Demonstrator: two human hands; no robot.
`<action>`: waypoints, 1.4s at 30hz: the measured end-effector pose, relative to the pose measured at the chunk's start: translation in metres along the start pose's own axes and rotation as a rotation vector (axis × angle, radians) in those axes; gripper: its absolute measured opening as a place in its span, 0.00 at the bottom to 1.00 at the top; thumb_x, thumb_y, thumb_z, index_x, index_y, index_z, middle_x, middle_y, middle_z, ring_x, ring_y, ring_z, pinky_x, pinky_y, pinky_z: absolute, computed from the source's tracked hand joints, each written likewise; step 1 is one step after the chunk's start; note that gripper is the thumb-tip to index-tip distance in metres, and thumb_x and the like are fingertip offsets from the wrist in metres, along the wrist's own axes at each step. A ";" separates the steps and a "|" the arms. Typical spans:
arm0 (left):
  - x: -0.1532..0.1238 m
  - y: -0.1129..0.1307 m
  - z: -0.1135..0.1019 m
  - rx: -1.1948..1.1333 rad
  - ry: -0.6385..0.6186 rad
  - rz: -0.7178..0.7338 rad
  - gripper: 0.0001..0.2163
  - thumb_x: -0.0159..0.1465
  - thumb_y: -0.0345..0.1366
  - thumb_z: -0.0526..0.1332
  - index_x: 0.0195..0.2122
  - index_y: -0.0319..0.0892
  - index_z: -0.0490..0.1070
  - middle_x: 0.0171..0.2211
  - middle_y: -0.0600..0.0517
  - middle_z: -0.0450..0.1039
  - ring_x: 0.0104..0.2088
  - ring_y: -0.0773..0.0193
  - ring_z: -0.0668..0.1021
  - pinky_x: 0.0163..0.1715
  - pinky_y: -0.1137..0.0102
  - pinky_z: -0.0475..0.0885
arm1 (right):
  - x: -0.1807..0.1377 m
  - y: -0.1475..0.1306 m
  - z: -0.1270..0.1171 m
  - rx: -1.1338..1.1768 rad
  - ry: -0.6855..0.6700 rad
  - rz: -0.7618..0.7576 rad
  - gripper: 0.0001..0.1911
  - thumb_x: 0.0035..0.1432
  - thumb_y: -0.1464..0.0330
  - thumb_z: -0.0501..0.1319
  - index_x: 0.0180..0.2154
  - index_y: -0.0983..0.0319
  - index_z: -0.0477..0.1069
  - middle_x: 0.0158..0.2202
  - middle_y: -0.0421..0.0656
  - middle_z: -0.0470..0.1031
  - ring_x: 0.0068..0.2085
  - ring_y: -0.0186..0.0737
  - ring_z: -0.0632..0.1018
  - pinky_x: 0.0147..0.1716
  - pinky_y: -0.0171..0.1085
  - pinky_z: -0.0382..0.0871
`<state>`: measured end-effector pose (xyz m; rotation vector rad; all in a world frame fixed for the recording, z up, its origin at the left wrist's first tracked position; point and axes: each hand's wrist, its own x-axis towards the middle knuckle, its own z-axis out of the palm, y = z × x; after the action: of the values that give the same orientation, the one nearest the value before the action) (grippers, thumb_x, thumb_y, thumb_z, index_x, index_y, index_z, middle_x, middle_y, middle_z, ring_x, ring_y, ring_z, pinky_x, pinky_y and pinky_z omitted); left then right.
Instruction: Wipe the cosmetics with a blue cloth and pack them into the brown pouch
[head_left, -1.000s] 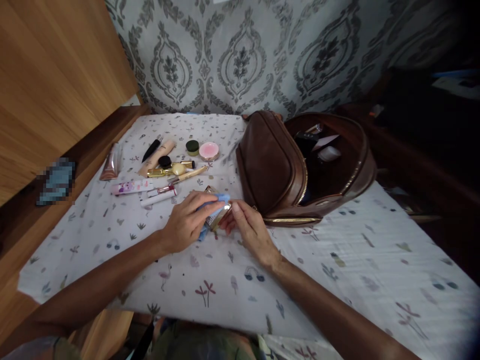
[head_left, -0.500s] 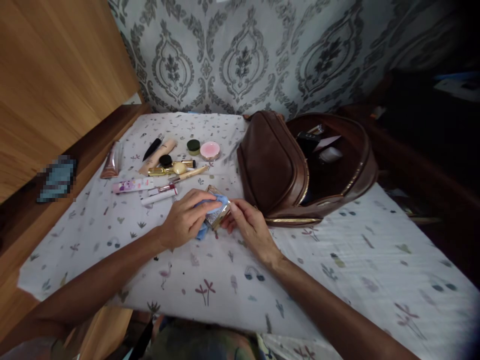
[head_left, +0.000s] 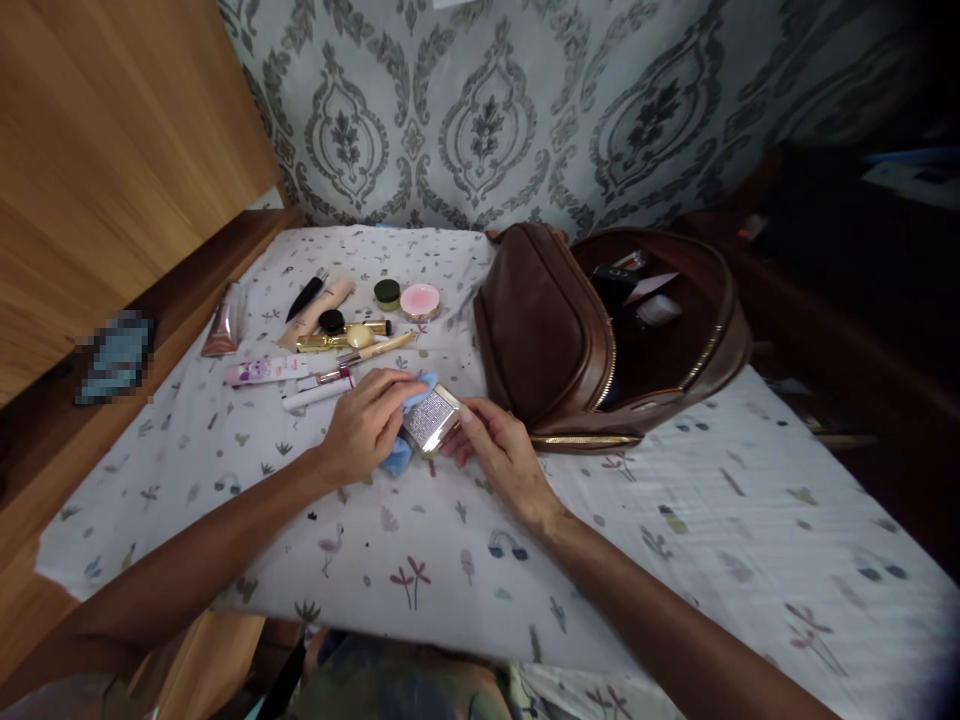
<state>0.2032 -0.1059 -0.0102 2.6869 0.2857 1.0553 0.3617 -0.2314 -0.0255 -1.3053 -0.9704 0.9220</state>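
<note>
Between my two hands is a small square compact case (head_left: 433, 420) with a glittery silver top and gold-coloured edges. My right hand (head_left: 499, 450) grips its right side, thumb on top and fingers underneath. A blue cloth (head_left: 397, 457) is bunched in my left hand (head_left: 369, 422), with part of it against the case's left edge. Just beyond my left hand lie a white tube with a red end (head_left: 319, 393), a lip gloss tube (head_left: 324, 379) and a pink and white tube (head_left: 266, 371).
A brown leather bag (head_left: 544, 320) stands unzipped at the right, small items inside. Farther back on the patterned cloth (head_left: 300, 540) are a pink round compact (head_left: 420, 301), a dark-lidded jar (head_left: 387, 293), a beige tube (head_left: 319, 308) and a brown tube (head_left: 223, 325).
My left hand has slid left with the blue cloth, off the middle of the case, and more of the glittery top shows. My right hand keeps its hold in nearly the same place.
</note>
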 end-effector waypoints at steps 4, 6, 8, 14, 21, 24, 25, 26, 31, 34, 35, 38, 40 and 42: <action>0.000 0.008 -0.002 -0.019 -0.038 0.126 0.16 0.69 0.24 0.50 0.53 0.43 0.69 0.46 0.45 0.74 0.45 0.58 0.76 0.43 0.62 0.75 | 0.000 0.002 0.000 0.010 0.001 -0.007 0.26 0.60 0.44 0.58 0.40 0.62 0.71 0.26 0.42 0.76 0.26 0.39 0.78 0.23 0.36 0.72; 0.000 0.011 -0.002 -0.037 -0.055 0.195 0.15 0.69 0.26 0.50 0.54 0.43 0.69 0.46 0.44 0.74 0.46 0.58 0.76 0.43 0.62 0.75 | 0.001 0.002 0.000 0.017 -0.006 -0.010 0.26 0.60 0.44 0.58 0.39 0.62 0.70 0.26 0.41 0.76 0.26 0.38 0.77 0.24 0.36 0.73; -0.001 0.014 -0.002 -0.044 -0.074 0.248 0.15 0.70 0.26 0.51 0.54 0.42 0.69 0.46 0.43 0.74 0.47 0.56 0.75 0.44 0.61 0.75 | 0.001 0.001 -0.001 0.016 -0.012 -0.014 0.26 0.60 0.45 0.59 0.39 0.62 0.70 0.25 0.40 0.75 0.25 0.38 0.77 0.24 0.36 0.73; -0.004 0.008 -0.006 0.056 -0.069 0.202 0.14 0.70 0.26 0.50 0.52 0.42 0.69 0.46 0.44 0.74 0.45 0.57 0.76 0.42 0.62 0.76 | 0.001 0.003 0.000 0.022 0.000 -0.011 0.27 0.59 0.44 0.60 0.41 0.62 0.70 0.25 0.40 0.75 0.25 0.39 0.78 0.23 0.35 0.72; -0.010 -0.004 -0.009 0.127 -0.053 0.050 0.15 0.68 0.24 0.50 0.51 0.42 0.71 0.46 0.45 0.74 0.46 0.58 0.76 0.42 0.63 0.76 | 0.002 0.006 -0.001 0.004 0.007 -0.002 0.28 0.59 0.43 0.59 0.40 0.62 0.70 0.25 0.41 0.76 0.25 0.39 0.78 0.22 0.35 0.71; -0.014 -0.003 -0.010 0.135 -0.074 0.039 0.16 0.68 0.25 0.49 0.52 0.42 0.70 0.47 0.45 0.74 0.46 0.57 0.76 0.42 0.64 0.76 | 0.002 0.006 0.000 0.003 0.007 -0.004 0.28 0.59 0.43 0.59 0.40 0.62 0.70 0.25 0.41 0.76 0.25 0.38 0.78 0.22 0.35 0.72; -0.015 -0.002 -0.011 0.140 -0.081 0.038 0.16 0.68 0.25 0.49 0.52 0.42 0.70 0.47 0.45 0.74 0.45 0.58 0.76 0.41 0.64 0.75 | 0.002 0.006 0.000 0.005 0.006 -0.004 0.28 0.59 0.43 0.59 0.40 0.62 0.70 0.25 0.41 0.76 0.25 0.38 0.78 0.23 0.35 0.72; -0.017 0.000 -0.012 0.144 -0.088 0.039 0.16 0.68 0.25 0.50 0.52 0.42 0.71 0.47 0.45 0.74 0.45 0.58 0.76 0.40 0.65 0.75 | 0.002 0.005 0.000 0.006 0.006 -0.004 0.27 0.59 0.44 0.59 0.40 0.63 0.70 0.25 0.41 0.77 0.25 0.38 0.78 0.23 0.35 0.72; -0.025 0.008 -0.015 0.128 -0.114 0.045 0.15 0.68 0.25 0.50 0.51 0.43 0.71 0.45 0.45 0.75 0.43 0.58 0.76 0.37 0.67 0.74 | 0.000 0.004 -0.001 -0.010 0.007 -0.003 0.26 0.61 0.45 0.58 0.40 0.63 0.70 0.26 0.42 0.77 0.26 0.38 0.78 0.25 0.36 0.73; -0.027 0.015 -0.014 0.086 -0.132 0.087 0.15 0.68 0.25 0.50 0.52 0.42 0.71 0.45 0.44 0.75 0.43 0.58 0.76 0.40 0.65 0.75 | 0.000 0.005 -0.001 -0.016 0.005 -0.003 0.25 0.61 0.45 0.58 0.39 0.62 0.70 0.25 0.42 0.77 0.26 0.38 0.78 0.25 0.37 0.74; -0.027 0.017 -0.013 0.062 -0.137 0.121 0.15 0.68 0.26 0.50 0.52 0.42 0.71 0.45 0.44 0.75 0.44 0.57 0.76 0.40 0.64 0.76 | 0.000 0.004 -0.002 -0.020 0.007 -0.004 0.25 0.61 0.45 0.58 0.39 0.62 0.70 0.25 0.41 0.77 0.25 0.38 0.77 0.25 0.37 0.74; -0.026 0.022 -0.011 -0.005 -0.165 0.250 0.14 0.69 0.26 0.51 0.51 0.41 0.71 0.45 0.43 0.75 0.46 0.57 0.75 0.43 0.63 0.77 | 0.000 0.004 -0.002 -0.043 0.019 -0.007 0.25 0.61 0.46 0.58 0.39 0.62 0.71 0.26 0.41 0.76 0.25 0.37 0.76 0.27 0.37 0.74; -0.025 0.023 -0.012 -0.020 -0.191 0.315 0.12 0.68 0.26 0.53 0.48 0.41 0.72 0.44 0.44 0.76 0.46 0.56 0.75 0.43 0.63 0.77 | 0.001 0.004 -0.001 -0.043 0.019 -0.004 0.25 0.62 0.46 0.58 0.40 0.62 0.71 0.25 0.41 0.76 0.25 0.37 0.76 0.27 0.37 0.74; -0.025 0.020 -0.014 -0.018 -0.211 0.336 0.10 0.67 0.26 0.54 0.45 0.40 0.72 0.43 0.44 0.76 0.46 0.56 0.75 0.41 0.64 0.77 | 0.001 0.004 -0.001 -0.028 0.013 -0.001 0.26 0.61 0.46 0.59 0.41 0.63 0.71 0.25 0.40 0.76 0.25 0.37 0.77 0.26 0.36 0.73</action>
<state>0.1775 -0.1298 -0.0102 2.8624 -0.2197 0.8347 0.3629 -0.2304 -0.0290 -1.3326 -0.9769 0.9006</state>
